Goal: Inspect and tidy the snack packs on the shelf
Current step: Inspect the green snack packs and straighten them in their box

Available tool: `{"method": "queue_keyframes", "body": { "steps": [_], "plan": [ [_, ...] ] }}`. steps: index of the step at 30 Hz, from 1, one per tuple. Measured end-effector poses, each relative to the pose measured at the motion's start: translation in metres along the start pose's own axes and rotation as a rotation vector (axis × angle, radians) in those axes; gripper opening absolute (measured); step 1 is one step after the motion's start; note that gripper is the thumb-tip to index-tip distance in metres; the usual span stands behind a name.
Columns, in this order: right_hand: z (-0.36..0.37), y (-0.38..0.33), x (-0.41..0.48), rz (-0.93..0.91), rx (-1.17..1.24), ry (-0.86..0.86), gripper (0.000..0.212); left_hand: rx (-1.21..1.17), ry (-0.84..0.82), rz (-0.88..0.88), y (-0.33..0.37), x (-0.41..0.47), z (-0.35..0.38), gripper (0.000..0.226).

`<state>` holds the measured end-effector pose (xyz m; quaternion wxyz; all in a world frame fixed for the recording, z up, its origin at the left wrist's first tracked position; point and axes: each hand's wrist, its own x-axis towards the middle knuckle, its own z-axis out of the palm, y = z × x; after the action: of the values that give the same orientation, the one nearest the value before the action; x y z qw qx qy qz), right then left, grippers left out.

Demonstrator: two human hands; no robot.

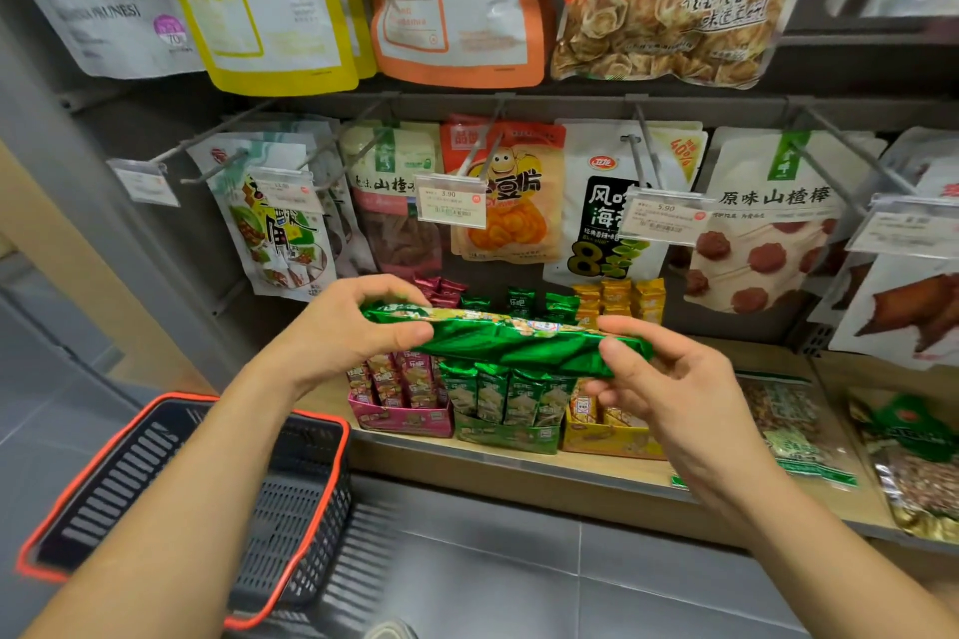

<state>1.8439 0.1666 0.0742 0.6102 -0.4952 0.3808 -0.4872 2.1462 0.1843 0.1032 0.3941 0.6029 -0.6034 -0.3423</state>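
Shelf (519, 475): I'd call this early going. One pack is out for checking, and the loose bags at 4 o'clock look untidied.
Basket (290, 524): 8 o'clock, on the floor, only black mesh showing inside.
Display boxes: pink box (405, 418), green box (506, 436) and yellow box (607, 441) at 6 o'clock, each holding upright packs.
Green snack pack (514, 340): dead centre, held level above the green box.
Hands: left hand (342, 332) pinches its 9 o'clock end, right hand (669, 379) its 3 o'clock end.
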Motion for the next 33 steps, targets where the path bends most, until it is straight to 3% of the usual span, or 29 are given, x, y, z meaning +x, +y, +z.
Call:
{"method": "queue_keyframes", "body": {
  "steps": [6, 10, 14, 21, 28, 33],
  "plan": [
    [0.003, -0.006, 0.0, 0.024, 0.051, -0.019, 0.046, -0.082, 0.063, -0.014, -0.003, -0.001, 0.004, 0.03],
    [0.001, -0.009, 0.002, 0.049, 0.074, -0.059, 0.045, -0.128, 0.004, -0.108, -0.006, -0.001, 0.001, 0.048],
    [-0.002, -0.011, 0.003, 0.039, 0.108, -0.081, 0.048, -0.117, -0.1, -0.16, -0.009, -0.002, -0.001, 0.019],
    [-0.003, -0.011, 0.003, -0.064, 0.038, -0.165, 0.039, 0.502, -0.182, 0.029, -0.004, -0.006, 0.035, 0.034],
    [0.006, 0.001, 0.002, -0.16, -0.212, -0.199, 0.044, 0.52, -0.164, 0.297, 0.013, -0.008, 0.072, 0.037],
    [0.009, 0.007, 0.002, -0.132, -0.183, -0.209, 0.046, 0.432, -0.096, 0.305, 0.024, -0.013, 0.083, 0.04]
  ]
}}
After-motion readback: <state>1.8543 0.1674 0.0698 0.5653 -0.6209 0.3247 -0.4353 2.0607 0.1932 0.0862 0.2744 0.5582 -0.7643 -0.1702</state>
